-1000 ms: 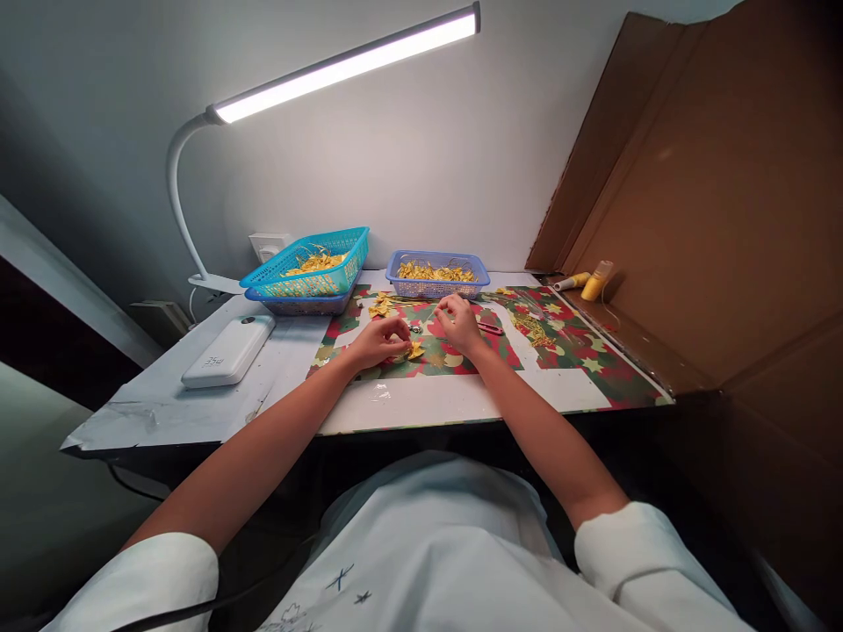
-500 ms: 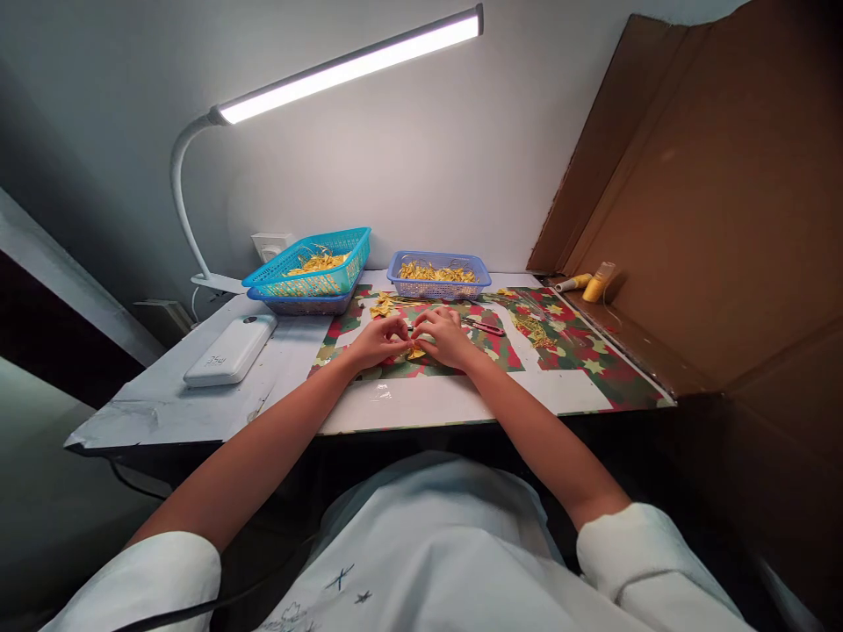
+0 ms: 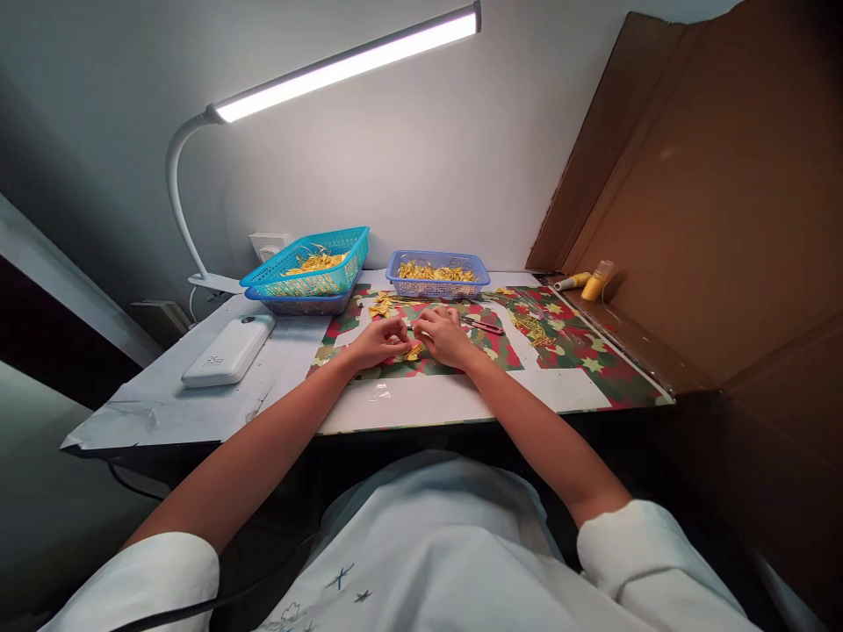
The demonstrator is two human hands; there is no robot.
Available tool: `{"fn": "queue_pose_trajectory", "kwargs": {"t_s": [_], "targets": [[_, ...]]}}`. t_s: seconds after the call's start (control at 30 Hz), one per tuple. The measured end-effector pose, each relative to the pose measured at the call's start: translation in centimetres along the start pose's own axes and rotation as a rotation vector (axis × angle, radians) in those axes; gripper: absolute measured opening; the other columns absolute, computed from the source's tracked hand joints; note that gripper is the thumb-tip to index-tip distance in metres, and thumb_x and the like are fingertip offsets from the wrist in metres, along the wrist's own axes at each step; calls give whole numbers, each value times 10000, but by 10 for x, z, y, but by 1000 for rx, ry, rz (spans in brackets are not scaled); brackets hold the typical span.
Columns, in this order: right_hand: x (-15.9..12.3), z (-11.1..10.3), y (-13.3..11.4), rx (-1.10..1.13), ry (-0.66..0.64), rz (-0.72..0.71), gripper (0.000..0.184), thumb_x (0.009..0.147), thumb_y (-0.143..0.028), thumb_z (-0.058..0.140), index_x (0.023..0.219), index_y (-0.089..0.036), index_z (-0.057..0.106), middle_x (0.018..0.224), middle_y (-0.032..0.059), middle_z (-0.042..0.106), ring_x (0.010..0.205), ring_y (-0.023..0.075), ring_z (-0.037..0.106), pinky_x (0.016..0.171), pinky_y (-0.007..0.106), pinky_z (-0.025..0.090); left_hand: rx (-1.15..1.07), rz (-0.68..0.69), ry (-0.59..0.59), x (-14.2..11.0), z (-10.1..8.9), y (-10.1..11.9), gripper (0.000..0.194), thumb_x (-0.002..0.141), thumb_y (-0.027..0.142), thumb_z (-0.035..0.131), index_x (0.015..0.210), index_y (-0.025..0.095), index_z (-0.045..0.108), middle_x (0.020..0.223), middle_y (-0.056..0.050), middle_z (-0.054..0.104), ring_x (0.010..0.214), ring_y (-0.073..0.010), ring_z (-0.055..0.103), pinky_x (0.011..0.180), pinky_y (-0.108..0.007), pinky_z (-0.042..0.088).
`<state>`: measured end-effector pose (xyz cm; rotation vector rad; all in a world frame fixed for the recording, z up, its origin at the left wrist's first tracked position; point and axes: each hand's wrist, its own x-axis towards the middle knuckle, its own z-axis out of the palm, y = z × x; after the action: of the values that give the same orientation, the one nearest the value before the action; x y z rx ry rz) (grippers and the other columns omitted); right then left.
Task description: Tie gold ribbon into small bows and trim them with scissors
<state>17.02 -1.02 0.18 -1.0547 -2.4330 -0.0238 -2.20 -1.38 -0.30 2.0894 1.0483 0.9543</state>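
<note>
My left hand is closed, its thumb and forefinger pinched together at a small gold ribbon bow. From the other side my right hand bends its fingers down over the same piece, also in a pinch. The fingers hide much of the bow, so its exact form is hard to see. Both hands rest low over the patterned red and green mat. Beyond them lie a few loose gold bows, and just right of my right hand is a red-handled cutting tool.
A turquoise basket of gold ribbon pieces sits on a blue one at the back left, beside a smaller blue basket. Gold cords lie right, near yellow thread spools. A white power bank and lamp stand left.
My fingertips have drawn slightly apart, and a bit more of the gold bow shows between them. The view has shifted very slightly; everything else stays put.
</note>
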Motion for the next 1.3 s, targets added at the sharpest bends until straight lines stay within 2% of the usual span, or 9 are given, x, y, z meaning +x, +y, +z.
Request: {"fn": "queue_pose_trajectory", "kwargs": {"t_s": [0.2, 0.47, 0.73, 0.83, 0.93, 1.0, 1.03, 1.17, 1.3], "targets": [[0, -2, 0, -52, 8, 0, 194, 938, -200, 449, 895, -209, 639, 1059, 81, 629, 1028, 250, 433, 902, 432, 244, -63, -3, -21, 1, 1, -1, 292, 693, 427, 672, 722, 175, 528, 705, 15, 574, 642, -108, 501, 594, -226, 422], [1, 0, 3, -147, 13, -32, 238, 941, -181, 418, 898, -212, 650, 1027, 79, 642, 1011, 257, 433, 866, 424, 245, -86, 21, -33, 3, 4, 1, 187, 687, 324, 642, 686, 173, 532, 693, 21, 558, 665, -111, 518, 659, -246, 457], [5, 4, 6, -139, -10, -22, 206, 924, -186, 458, 876, -218, 655, 1026, 75, 648, 1025, 256, 449, 899, 439, 262, -37, -1, -85, 1, 3, 5, 175, 702, 335, 620, 718, 172, 557, 660, 24, 576, 562, -90, 482, 526, -211, 397], [1, -1, 25, -71, -2, 118, 147, 906, -271, 525, 913, -230, 666, 1064, 80, 648, 1038, 268, 463, 914, 458, 293, -32, -2, -68, -1, 4, 4, 197, 719, 359, 630, 721, 174, 562, 614, 39, 544, 522, -80, 453, 491, -202, 360], [-13, -14, 56, -75, 53, 488, 264, 827, -349, 636, 1052, -212, 652, 1175, 141, 597, 1088, 321, 451, 884, 481, 347, -33, -40, -71, -1, 6, 1, 220, 744, 387, 623, 733, 168, 599, 557, 45, 520, 467, -78, 435, 450, -202, 324], [-24, -22, 74, -107, 10, 694, 313, 784, -426, 675, 984, -185, 674, 1144, 177, 583, 1110, 362, 447, 875, 505, 364, -22, -64, -71, -2, 7, -1, 232, 753, 393, 621, 770, 163, 637, 530, 41, 527, 438, -81, 434, 430, -206, 311], [-29, -25, 81, -113, -5, 745, 324, 778, -460, 675, 937, -178, 685, 1129, 184, 578, 1116, 374, 450, 876, 513, 367, -15, -68, -63, -2, 7, -2, 237, 755, 395, 624, 787, 161, 653, 526, 37, 538, 433, -84, 441, 428, -208, 315], [-37, -27, 88, -127, 0, 742, 198, 833, -367, 639, 787, -178, 670, 1076, 175, 587, 1118, 352, 469, 884, 486, 365, -4, -34, -21, -1, 8, -5, 236, 741, 389, 650, 790, 163, 698, 613, -5, 634, 506, -104, 523, 474, -215, 390], [-31, -27, 72, -1, 49, 710, 135, 878, -292, 564, 833, -174, 610, 1008, 149, 614, 995, 276, 531, 827, 395, 391, -1, -22, -31, -2, 9, -8, 236, 719, 373, 677, 790, 155, 731, 684, -38, 689, 586, -129, 584, 528, -225, 439]]}}
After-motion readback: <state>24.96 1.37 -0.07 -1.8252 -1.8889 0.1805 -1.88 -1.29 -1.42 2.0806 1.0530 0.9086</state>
